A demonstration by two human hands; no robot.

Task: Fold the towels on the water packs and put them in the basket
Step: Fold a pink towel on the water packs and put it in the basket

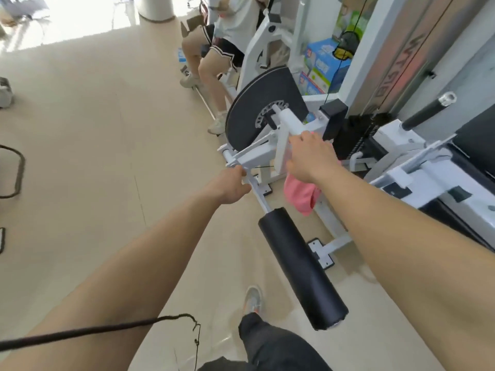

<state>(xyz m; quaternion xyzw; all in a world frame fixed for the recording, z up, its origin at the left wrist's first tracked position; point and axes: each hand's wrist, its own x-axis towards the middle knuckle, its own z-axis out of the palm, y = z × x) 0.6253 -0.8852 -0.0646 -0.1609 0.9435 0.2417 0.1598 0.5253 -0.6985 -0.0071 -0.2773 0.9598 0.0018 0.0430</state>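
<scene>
Both arms reach far forward over a white gym machine (257, 156), the left hand (231, 187) clenched on its bar, the right hand (308, 159) grasping a pink towel (301, 195) hanging beneath it, right of the black roller pad (302, 269).

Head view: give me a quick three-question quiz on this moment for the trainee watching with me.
1. True or false: the pink towel lies folded in a basket.
2. What is the left hand touching?
A. the black foam roller
B. a white bar of the gym machine
C. the black weight plate
3. Fill in: the right hand reaches over the machine, and the towel hangs ____ it.

Key
1. False. The towel hangs loose beside the machine; no basket is in view.
2. B
3. below. Whether the right hand's grip is closed on the towel cannot be told.
</scene>
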